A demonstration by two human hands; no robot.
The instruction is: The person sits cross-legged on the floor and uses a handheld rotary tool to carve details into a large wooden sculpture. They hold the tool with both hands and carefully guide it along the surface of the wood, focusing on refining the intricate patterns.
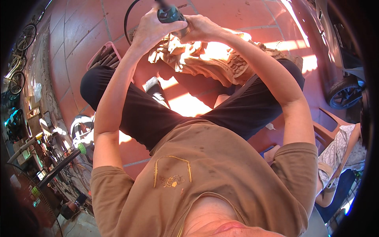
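Both of my hands are wrapped round a teal-and-black handheld power tool (169, 15) at the top of the view. My left hand (154, 27) grips it from the left, thumb laid across the body. From the right, my right hand (198, 27) closes on the same body. The tool's far end runs out of the frame, so its working tip is hidden. A black cord loops down to the left of it. Just below the hands lies a carved wooden piece (197, 61) with curling, scaly relief, partly in harsh sunlight and partly behind my right forearm.
A pink basket (114, 49) of long carving tools stands on the red tiled floor (85, 35) beyond my left knee. Bicycles (23, 41), clutter and a fan (27, 193) line the left side. At the right are a wheel (344, 94) and a brown chair (329, 126) with cloth over it.
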